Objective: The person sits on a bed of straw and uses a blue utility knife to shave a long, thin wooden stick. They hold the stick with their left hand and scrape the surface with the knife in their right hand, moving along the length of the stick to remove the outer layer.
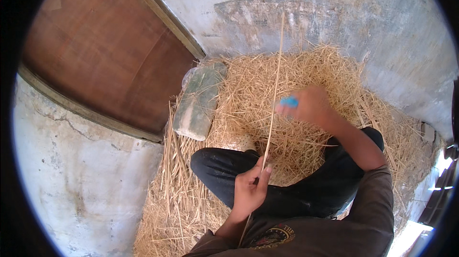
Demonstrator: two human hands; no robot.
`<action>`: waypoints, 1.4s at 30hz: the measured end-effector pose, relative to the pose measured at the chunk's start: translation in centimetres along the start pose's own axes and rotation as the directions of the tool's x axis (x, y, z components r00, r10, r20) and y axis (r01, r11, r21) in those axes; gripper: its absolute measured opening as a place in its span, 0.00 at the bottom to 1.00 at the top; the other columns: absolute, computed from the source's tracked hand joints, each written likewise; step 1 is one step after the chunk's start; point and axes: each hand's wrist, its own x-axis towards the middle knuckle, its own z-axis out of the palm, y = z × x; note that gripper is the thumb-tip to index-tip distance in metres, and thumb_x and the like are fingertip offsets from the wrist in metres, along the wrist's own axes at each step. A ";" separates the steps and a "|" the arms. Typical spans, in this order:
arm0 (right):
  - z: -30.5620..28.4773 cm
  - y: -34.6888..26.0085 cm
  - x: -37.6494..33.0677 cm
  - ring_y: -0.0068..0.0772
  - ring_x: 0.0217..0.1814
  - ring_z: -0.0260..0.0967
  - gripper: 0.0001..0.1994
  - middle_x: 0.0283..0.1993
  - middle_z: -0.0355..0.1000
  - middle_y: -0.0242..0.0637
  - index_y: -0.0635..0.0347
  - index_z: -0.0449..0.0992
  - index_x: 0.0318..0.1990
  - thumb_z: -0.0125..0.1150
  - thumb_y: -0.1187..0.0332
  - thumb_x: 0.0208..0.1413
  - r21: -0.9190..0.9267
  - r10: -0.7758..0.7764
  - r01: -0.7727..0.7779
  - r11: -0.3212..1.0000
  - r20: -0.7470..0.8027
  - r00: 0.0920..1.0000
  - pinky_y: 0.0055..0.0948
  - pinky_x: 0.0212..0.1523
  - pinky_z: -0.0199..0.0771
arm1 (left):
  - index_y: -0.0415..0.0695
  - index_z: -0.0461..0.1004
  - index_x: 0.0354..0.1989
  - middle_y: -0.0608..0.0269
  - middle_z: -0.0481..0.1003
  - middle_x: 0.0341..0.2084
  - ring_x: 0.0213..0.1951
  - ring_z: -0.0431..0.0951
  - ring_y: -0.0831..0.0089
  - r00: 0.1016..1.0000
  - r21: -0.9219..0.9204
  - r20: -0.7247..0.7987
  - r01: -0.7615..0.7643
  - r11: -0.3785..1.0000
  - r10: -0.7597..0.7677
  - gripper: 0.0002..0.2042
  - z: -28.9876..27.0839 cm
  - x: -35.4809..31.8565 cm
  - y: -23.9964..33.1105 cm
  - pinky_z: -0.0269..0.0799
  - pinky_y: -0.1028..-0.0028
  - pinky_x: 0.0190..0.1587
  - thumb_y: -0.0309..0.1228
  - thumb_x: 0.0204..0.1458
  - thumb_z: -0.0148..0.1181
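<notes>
A long, thin straw-coloured stalk or strip (276, 82) runs from near my body up toward the wall. My left hand (250, 187) is closed around its lower part, with the thumb pressed along it. The strip's lower end passes under my wrist toward my shirt. To the right of the strip, my right hand (311, 106) is curled and blurred by motion. Something bright blue (289, 102) shows at its fingers, close to the strip; whether it is a handle or a finger wrap cannot be made out. Below lies a heap of similar dry shavings (248, 82).
I sit with my dark-trousered legs (306, 197) folded on the shavings. A greyish-green stone-like block (201, 99) lies at left. Longer loose strips (177, 171) lie below it. A brown door panel (105, 41) and a stained wall (334, 13) bound the far side.
</notes>
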 end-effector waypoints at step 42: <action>-4.7 21.8 1.4 0.40 0.20 0.64 0.43 0.16 0.66 0.44 0.65 0.70 0.13 0.40 0.26 0.47 0.125 0.751 -0.743 0.658 -0.188 0.633 0.43 0.27 0.64 | 0.40 0.74 0.49 0.81 0.56 0.13 0.17 0.52 0.92 0.968 -0.224 0.157 0.227 0.948 -0.195 0.12 0.3 -2.5 -1.1 0.45 0.85 0.18 0.30 0.61 0.49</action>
